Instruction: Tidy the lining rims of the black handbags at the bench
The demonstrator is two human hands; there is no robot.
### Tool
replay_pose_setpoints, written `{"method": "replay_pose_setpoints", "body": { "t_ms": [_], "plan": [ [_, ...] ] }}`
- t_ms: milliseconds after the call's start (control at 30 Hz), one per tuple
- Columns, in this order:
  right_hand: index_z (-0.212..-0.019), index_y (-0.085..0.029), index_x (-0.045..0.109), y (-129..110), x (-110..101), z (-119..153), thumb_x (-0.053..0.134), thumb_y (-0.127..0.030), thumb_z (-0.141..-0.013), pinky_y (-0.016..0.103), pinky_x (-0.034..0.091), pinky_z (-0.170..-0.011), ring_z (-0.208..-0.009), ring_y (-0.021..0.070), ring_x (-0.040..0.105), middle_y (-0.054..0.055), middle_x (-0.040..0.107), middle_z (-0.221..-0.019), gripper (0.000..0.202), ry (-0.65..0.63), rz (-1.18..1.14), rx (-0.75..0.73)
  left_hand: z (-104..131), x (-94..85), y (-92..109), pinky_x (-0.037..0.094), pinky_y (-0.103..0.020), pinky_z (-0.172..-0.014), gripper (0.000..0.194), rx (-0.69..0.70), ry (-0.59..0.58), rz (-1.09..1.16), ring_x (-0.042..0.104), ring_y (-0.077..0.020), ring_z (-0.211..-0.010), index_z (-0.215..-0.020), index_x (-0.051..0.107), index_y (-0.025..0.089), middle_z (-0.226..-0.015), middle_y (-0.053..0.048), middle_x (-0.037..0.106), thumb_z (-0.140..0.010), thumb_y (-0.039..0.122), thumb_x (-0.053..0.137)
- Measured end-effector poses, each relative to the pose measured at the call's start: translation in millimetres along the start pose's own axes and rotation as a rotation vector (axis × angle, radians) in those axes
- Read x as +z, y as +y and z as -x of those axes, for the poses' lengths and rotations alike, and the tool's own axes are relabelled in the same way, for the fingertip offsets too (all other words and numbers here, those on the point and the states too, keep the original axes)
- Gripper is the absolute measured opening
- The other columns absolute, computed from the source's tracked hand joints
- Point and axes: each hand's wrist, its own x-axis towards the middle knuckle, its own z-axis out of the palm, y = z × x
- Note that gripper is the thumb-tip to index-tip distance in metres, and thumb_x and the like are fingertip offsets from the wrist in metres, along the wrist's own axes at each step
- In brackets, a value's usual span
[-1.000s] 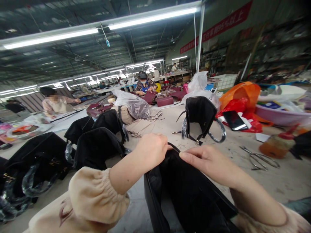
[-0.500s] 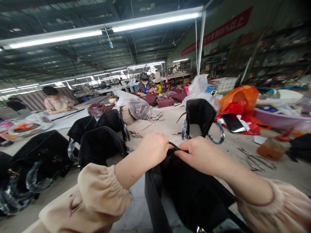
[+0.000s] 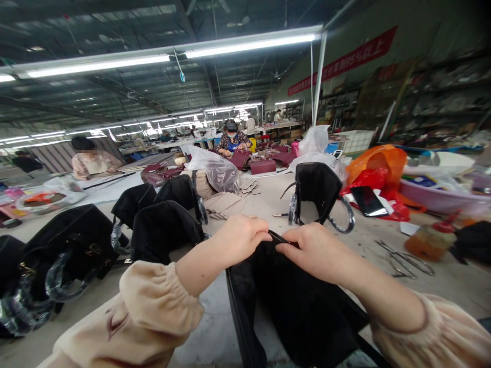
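Observation:
A black handbag (image 3: 303, 306) stands in front of me with its inside facing me. My left hand (image 3: 245, 236) pinches the bag's top edge from the left, thumb and fingers pressed together. Close by on the right, my right hand (image 3: 310, 250) grips the same edge, its thumb on the near side. A short stretch of dark rim shows between the two hands. Beyond them another black bag (image 3: 318, 186) stands open, its handle wrapped in clear plastic. The fingertips on the far side of the rim are hidden.
Several black bags (image 3: 164, 230) stand on the left of the table. At right lie scissors (image 3: 404, 258), a bottle of amber liquid (image 3: 429, 240), a phone (image 3: 368, 201) and a lilac basin (image 3: 441, 194). Cardboard pieces (image 3: 226, 203) lie ahead. Co-workers sit farther back.
My view has tilted up slightly, so the scene sits lower. Both hands stay on the bag's rim; my left thumb now lies more visibly along it, and the left side panel has bent.

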Motion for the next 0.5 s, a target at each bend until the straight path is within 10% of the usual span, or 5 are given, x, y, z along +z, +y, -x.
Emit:
{"method": "replay_pose_setpoints", "body": {
  "t_ms": [500],
  "plan": [
    [-0.054, -0.019, 0.057, -1.2, 0.4, -0.6, 0.048, -0.036, -0.086, 0.026, 0.027, -0.051, -0.052, 0.0124, 0.05, 0.001, 0.057, -0.052, 0.037, 0.002, 0.04, 0.013, -6.5, 7.0, 5.1, 0.039, -0.025, -0.061, 0.023, -0.061, 0.021, -0.152, 0.061, -0.0162, -0.069, -0.076, 0.062, 0.019, -0.072, -0.001, 0.067, -0.088, 0.033, 0.049]
  ]
}}
